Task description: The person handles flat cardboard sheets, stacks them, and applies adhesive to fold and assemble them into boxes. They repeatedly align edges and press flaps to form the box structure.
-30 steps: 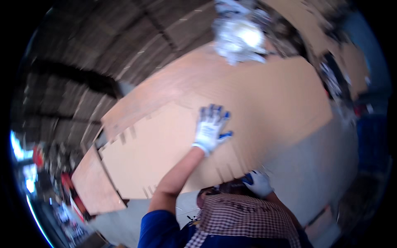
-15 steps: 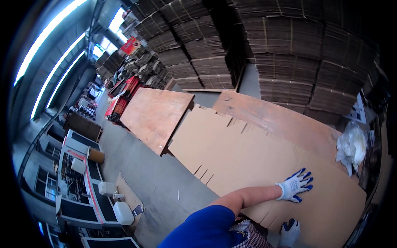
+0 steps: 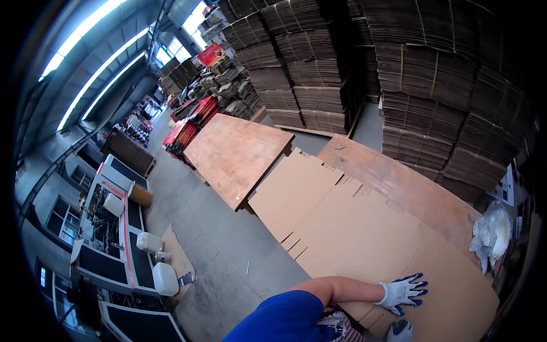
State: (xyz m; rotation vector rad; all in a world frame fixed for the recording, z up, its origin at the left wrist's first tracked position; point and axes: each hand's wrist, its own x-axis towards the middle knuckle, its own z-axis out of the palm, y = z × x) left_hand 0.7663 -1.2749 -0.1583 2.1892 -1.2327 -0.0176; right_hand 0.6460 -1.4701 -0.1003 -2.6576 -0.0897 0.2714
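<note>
Our left hand (image 3: 403, 292) lies open, fingers spread, on the flat cardboard sheet (image 3: 353, 233) near its front edge. Our right hand (image 3: 399, 330) is barely visible; we cannot tell its grip. We should press evenly.

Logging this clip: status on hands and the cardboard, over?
Left hand gloved, flat on the cardboard sheet. Right hand barely in view at its near edge. Sheet lies on the wooden table. Plastic bag beside it.

Red sign (image 3: 212, 54) atop distant stacks

White-and-blue glove (image 3: 402, 292), tan cardboard sheet (image 3: 353, 228), reddish-brown table (image 3: 236, 151), blue sleeve (image 3: 285, 319)
</note>
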